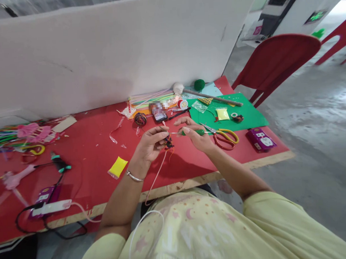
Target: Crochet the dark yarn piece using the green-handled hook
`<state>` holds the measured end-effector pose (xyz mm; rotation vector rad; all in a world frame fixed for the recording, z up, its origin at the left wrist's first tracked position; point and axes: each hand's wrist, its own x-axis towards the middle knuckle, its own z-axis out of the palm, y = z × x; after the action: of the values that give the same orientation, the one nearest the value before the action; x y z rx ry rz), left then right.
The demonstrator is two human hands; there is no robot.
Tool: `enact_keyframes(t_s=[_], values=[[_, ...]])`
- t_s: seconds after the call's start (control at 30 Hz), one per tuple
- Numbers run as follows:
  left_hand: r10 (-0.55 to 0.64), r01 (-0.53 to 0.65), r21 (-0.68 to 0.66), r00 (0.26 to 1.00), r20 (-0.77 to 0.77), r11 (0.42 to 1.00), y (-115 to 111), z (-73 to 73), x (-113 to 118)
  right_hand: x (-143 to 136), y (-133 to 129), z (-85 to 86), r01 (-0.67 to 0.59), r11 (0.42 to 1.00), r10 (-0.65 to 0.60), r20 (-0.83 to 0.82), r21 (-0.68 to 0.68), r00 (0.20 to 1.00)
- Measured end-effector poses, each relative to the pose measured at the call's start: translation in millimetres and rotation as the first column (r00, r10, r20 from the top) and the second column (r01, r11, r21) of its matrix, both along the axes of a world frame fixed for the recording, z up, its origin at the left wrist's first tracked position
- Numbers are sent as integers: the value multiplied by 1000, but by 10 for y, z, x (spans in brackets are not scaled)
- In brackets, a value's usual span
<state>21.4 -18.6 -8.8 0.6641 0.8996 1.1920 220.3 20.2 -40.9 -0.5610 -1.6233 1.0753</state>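
My left hand (pixel 152 142) pinches a small dark multicoloured crocheted piece (pixel 169 143), with a loose orange strand dangling below it. Closed around the green handle of a crochet hook (pixel 201 132) is my right hand (pixel 198 138). The hook's thin metal shaft points left and reaches the crocheted piece; I cannot make out its tip. A ball of multicoloured yarn (pixel 140 118) lies on the red table beyond my left hand, beside a phone (pixel 160 115) with a cable plugged in. Scissors (pixel 226 139) with red and yellow handles lie just right of my right hand.
A green sheet (pixel 254 120) carries a yellow packet (pixel 222 114) and a small beaded item (pixel 237 118). Purple boxes (pixel 261 139) sit near the table's right end and left front. Another yellow packet (pixel 118 167), a glue gun (pixel 20 178) and pliers (pixel 60 163) lie leftward. A white partition (pixel 115 52) stands behind.
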Motion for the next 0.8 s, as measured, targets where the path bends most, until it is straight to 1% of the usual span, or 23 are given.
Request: enact_keyframes(t_s=[0.17,0.33,0.43,0.47,0.53,0.6,0.67,0.73,0.8], values=[[29,-29,24,999,-25,999,1,-7,14,-22,-31,4,16,1000,-16,-10,-10,1000],[120,-111,98,989,-87,989,-5,-31,35,-14,-55,-1,56,998,-56,30,10,998],[133,-117,141,985,-110,983,-6,-42,46,-39,-55,-21,49,999,-49,14,2,999],[126,-109,146,986,-112,983,-5,-47,45,-57,-53,-37,40,999,-40,-16,-30,999],[105,-88,145,988,-111,985,-1,-56,38,-107,-49,-86,-9,984,-11,-110,-179,994],[82,-68,141,991,-101,988,0,-65,29,-162,-48,-145,-90,925,3,-230,-368,973],[64,-51,133,994,-89,990,-4,-70,21,-209,-55,-195,-174,845,4,-319,-506,948],[46,-37,117,996,-81,993,-12,-71,18,-240,-68,-223,-214,797,-2,-356,-565,934],[27,-20,90,997,-78,996,-20,-67,16,-254,-82,-228,-218,782,-7,-358,-584,934]])
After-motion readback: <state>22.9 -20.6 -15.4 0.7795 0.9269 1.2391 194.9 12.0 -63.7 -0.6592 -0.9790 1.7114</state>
